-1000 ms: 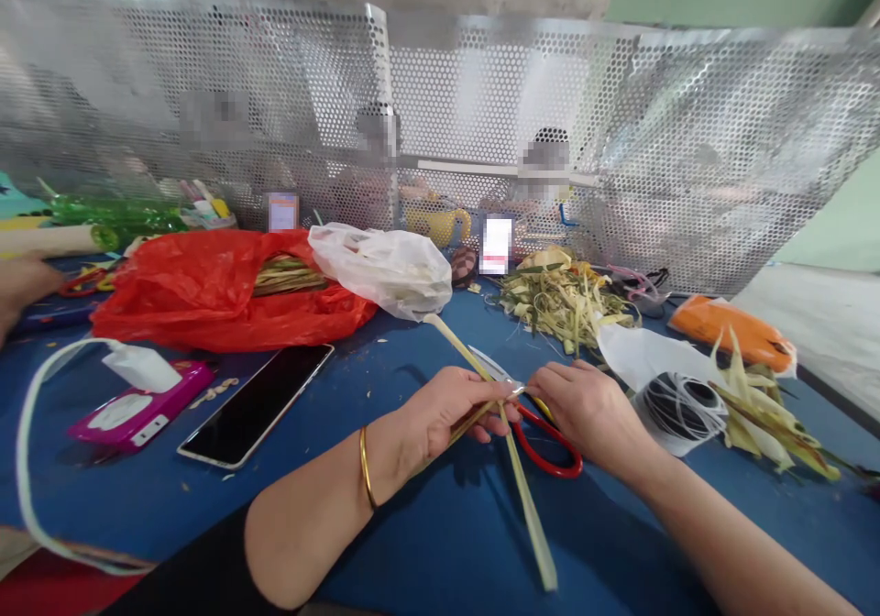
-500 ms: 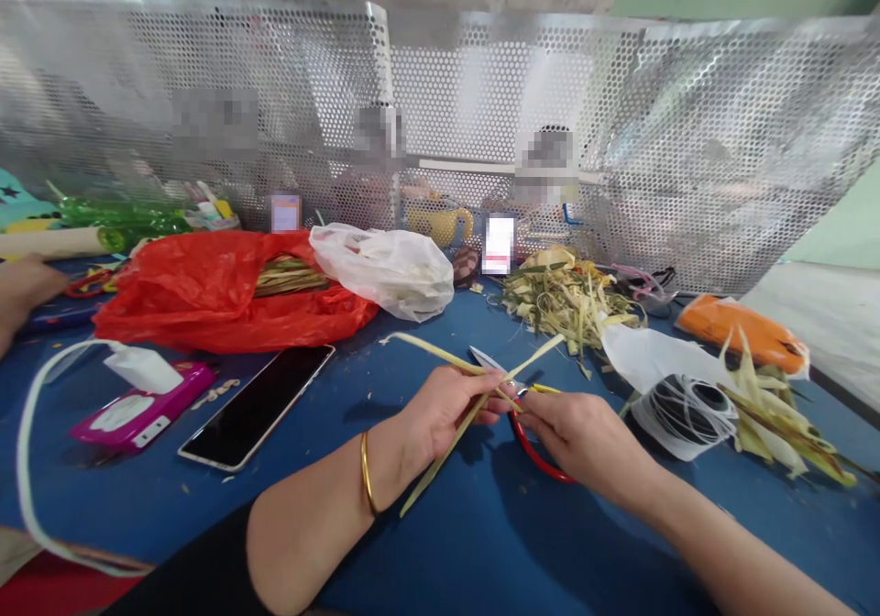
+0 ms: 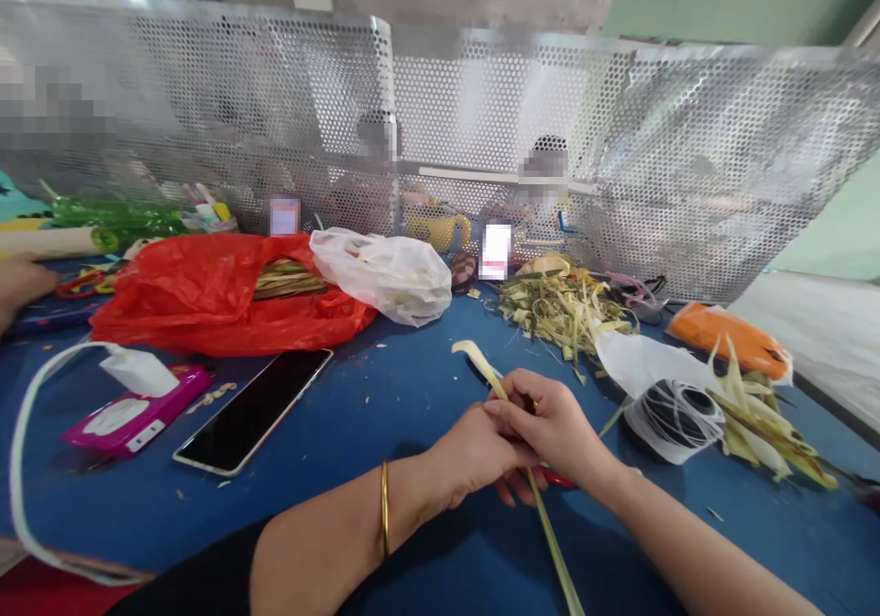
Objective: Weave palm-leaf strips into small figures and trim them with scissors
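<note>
My left hand [image 3: 481,451] and my right hand [image 3: 554,419] meet over the middle of the blue table, both closed on a pale yellow-green leaf strip [image 3: 546,515]. The strip's curled upper end sticks out past my fingers, and its long tail hangs down toward the front edge. My right thumb lies against the strip; the left fingertips are partly hidden behind the right hand. Scissors with red handles [image 3: 558,479] lie beneath my hands, mostly covered. A gold bangle [image 3: 385,509] circles my left wrist.
A heap of leaf scraps [image 3: 554,309], a thread spool [image 3: 674,421], leaves [image 3: 770,433] and an orange packet [image 3: 730,341] lie right. Left are a phone [image 3: 254,412], a purple power strip [image 3: 137,412], a red bag [image 3: 185,295] and another person's hand [image 3: 24,288]. A perforated metal screen [image 3: 495,93] stands behind.
My hands have drawn together, the left moving right and slightly down. The strip parts that crossed in an X now run as one line, its tail swung toward the lower right.
</note>
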A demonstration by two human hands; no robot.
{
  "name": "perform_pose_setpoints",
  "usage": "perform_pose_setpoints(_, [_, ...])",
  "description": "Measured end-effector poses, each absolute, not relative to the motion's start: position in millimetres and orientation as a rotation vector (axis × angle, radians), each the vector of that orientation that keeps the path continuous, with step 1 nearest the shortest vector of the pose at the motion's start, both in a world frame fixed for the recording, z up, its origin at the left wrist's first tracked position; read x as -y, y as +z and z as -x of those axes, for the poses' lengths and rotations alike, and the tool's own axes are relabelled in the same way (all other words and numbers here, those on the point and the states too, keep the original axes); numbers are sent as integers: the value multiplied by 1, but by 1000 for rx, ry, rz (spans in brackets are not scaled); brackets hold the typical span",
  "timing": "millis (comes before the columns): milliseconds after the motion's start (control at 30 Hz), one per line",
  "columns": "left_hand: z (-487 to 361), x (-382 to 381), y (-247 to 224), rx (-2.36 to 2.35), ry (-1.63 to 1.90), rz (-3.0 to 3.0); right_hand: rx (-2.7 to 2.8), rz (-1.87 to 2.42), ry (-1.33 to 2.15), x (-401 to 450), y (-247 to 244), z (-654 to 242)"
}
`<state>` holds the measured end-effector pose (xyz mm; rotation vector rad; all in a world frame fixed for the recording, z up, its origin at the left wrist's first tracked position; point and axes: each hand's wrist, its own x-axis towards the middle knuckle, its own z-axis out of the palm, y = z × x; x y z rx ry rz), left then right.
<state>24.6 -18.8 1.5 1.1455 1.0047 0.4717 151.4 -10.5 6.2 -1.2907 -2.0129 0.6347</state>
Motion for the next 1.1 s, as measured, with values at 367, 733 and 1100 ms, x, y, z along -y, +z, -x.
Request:
perform_pose_setpoints(367, [-6,-9,0,-975,673,-561,2242,974,-247,35,18,-160])
perform_pose_setpoints(733, [8,-22,0,-810,794,-369,2632,773,-606,38,-4,-148])
perform_pose_setpoints(1100, [-5,-8,-4,-737,774,-497,2472,685,-489,38,-2,-144])
